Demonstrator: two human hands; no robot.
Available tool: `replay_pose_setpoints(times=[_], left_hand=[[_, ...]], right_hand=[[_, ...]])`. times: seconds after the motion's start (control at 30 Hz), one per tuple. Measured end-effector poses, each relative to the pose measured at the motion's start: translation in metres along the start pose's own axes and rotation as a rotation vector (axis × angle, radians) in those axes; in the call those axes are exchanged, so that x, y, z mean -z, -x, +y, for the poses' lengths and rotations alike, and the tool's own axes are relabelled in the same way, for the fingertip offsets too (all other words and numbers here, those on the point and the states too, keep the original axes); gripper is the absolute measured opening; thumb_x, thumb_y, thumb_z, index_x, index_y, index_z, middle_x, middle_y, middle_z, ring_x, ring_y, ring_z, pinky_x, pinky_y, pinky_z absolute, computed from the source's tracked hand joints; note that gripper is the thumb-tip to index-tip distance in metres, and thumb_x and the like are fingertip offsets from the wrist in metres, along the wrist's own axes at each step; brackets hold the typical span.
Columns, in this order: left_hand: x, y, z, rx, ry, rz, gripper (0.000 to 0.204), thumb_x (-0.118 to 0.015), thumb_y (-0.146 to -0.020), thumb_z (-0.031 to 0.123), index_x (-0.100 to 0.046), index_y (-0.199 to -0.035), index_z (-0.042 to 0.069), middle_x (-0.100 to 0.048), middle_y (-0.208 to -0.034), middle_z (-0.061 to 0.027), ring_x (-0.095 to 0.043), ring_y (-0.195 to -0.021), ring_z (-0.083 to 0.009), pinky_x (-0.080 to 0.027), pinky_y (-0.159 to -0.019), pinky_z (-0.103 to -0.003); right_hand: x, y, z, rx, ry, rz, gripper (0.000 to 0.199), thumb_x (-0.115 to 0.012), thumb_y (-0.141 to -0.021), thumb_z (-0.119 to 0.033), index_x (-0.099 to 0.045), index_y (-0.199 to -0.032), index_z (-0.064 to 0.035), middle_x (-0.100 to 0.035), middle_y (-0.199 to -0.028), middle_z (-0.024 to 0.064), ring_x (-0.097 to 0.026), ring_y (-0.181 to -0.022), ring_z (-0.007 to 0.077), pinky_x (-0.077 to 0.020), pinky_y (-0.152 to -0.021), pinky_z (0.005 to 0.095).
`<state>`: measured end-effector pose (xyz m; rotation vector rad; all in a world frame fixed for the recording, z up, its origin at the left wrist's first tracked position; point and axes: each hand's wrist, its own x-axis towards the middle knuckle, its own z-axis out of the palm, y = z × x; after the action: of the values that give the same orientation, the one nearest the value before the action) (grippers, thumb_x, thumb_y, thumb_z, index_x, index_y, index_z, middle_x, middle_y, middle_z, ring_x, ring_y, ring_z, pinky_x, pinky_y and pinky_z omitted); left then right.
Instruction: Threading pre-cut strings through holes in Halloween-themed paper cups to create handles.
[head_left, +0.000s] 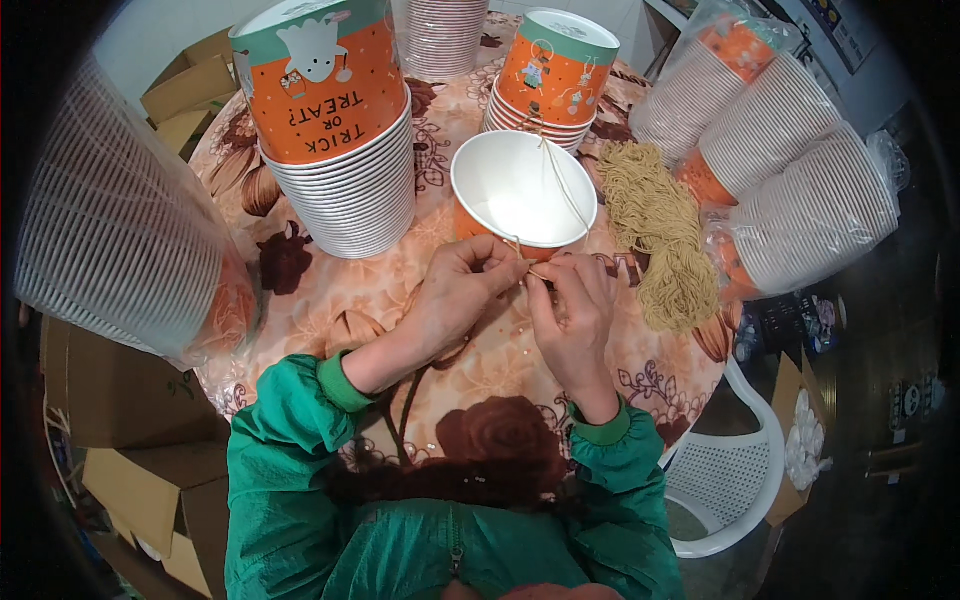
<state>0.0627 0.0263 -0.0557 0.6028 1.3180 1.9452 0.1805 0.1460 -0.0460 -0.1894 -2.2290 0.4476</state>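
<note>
Head view: pinching tan string [556, 185] at near rim of open paper cup [523, 190], left hand [452, 300] and right hand [573, 310] fingertips closed on it; tying unfinished, string bundle [663, 235] waiting alongside.

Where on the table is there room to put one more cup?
Bare flowered tablecloth shows between the tall cup stack and the left hand, and at the near edge by the right hand. The far side is crowded: the open cup, another stack, the string bundle and bagged cups.
</note>
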Motion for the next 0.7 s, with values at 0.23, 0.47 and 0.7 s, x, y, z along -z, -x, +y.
replay_pose_setpoints(times=[0.23,0.47,0.7], left_hand=[[0.008,0.013,0.015,0.139,0.101,0.026,0.005,-0.068,-0.101,0.002,-0.064,-0.102,-0.002,-0.070,-0.087,-0.0061,-0.061,-0.069,-0.0100,-0.048,-0.061,-0.022],[0.009,0.014,-0.005,0.052,0.380,0.016,0.007,-0.066,-0.100,-0.002,-0.062,-0.105,-0.002,-0.071,-0.092,-0.0080,-0.064,-0.071,-0.0102,-0.051,-0.064,-0.020],[0.004,0.015,0.003,0.125,0.462,0.019,0.006,-0.068,-0.098,0.002,-0.063,-0.100,0.002,-0.070,-0.089,-0.0046,-0.062,-0.068,-0.0071,-0.051,-0.061,-0.018]], right_hand=[[0.007,0.004,0.001,-0.011,0.027,-0.008,0.012,-0.074,-0.088,-0.005,-0.070,-0.100,-0.0075,-0.065,-0.089,0.0048,-0.063,-0.084,0.0258,-0.0395,-0.080,0.0410],[0.000,0.008,-0.015,0.132,0.060,0.058,0.017,-0.075,-0.088,-0.003,-0.069,-0.104,-0.0052,-0.070,-0.090,0.0051,-0.065,-0.076,0.0238,-0.0380,-0.077,0.0393],[0.002,0.012,-0.014,0.184,0.154,-0.017,0.022,-0.077,-0.086,-0.004,-0.069,-0.106,-0.0048,-0.068,-0.102,0.0069,-0.067,-0.086,0.0223,-0.0395,-0.080,0.0393]])
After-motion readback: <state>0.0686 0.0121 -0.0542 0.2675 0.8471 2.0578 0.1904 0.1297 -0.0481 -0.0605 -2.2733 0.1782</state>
